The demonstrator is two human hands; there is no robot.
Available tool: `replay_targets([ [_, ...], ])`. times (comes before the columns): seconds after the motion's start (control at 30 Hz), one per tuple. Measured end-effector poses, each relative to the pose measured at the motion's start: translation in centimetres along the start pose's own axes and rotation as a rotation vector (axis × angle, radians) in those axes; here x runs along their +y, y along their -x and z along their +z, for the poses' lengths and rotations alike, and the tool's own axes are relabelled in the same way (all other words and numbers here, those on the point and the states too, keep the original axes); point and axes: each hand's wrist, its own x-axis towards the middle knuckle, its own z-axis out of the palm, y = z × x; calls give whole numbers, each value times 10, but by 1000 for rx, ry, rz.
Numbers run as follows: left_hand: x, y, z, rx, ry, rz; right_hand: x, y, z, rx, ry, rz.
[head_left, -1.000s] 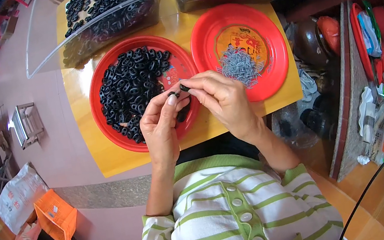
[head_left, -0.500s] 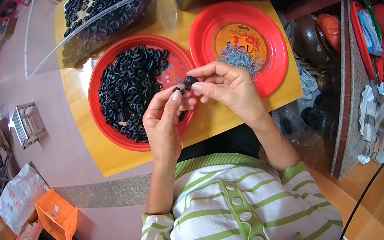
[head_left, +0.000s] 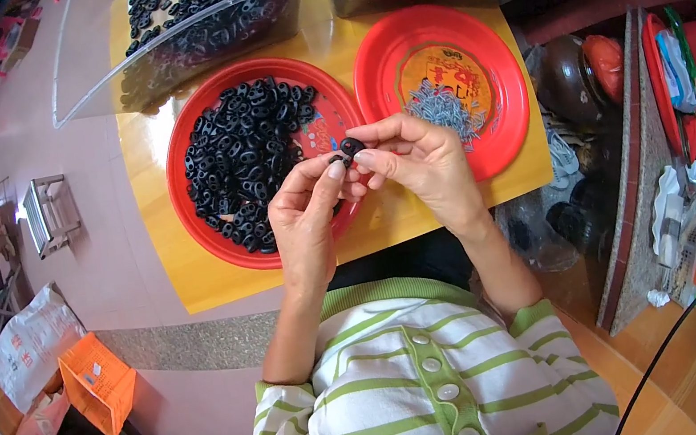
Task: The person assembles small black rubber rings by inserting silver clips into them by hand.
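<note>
Over the front of the red tray (head_left: 188,228), my two hands meet with thumbs and index fingertips almost touching. My right hand (head_left: 426,168) pinches a small black oval plastic piece (head_left: 350,146) with holes in it. Against it, my left hand (head_left: 305,219) pinches another small dark piece, mostly covered by the fingertips. A heap of similar black plastic pieces (head_left: 236,158) fills most of the tray beneath. To the right, a red plate (head_left: 508,85) bears a pile of small grey pin-like pieces (head_left: 445,113).
Two clear plastic bins (head_left: 247,21) with more black pieces stand at the table's far side. The yellow table (head_left: 166,263) ends near my body. A metal stool (head_left: 49,217) and an orange box (head_left: 101,385) are on the left; a shelf with bags (head_left: 691,193) is on the right.
The whole view has shifted slightly, so tray and plate appear a little farther right. My hands stay together, and the black piece has turned slightly between the fingertips.
</note>
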Motion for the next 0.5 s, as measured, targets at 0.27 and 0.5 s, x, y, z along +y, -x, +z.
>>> replay_targets([
  [0.27,-3,0,0,-1,-32,52,-3,3,5,49,86,-32],
  [0.5,-3,-1,0,4,-10,34,-1,4,5,73,133,-34],
])
